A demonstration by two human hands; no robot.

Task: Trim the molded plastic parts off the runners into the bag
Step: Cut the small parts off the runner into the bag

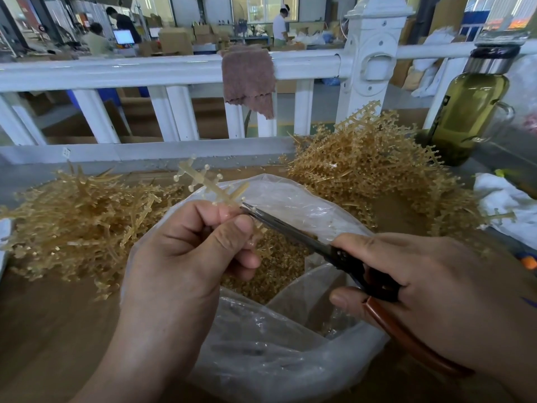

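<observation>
Runner (209,184) of amber plastic is pinched between thumb and curled fingers of the left hand (186,251), above the open clear bag (290,359). The right hand (436,286) grips scissors (290,228), whose blade tips seem to touch it. A dark label (444,107) on the green bottle (470,120) is unreadable.

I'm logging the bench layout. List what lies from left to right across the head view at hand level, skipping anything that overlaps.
In order: left pile of runners → left hand, holding one runner → scissors → right hand, gripping the handles. The bag and the right pile overlap these, so both are left out.
</observation>
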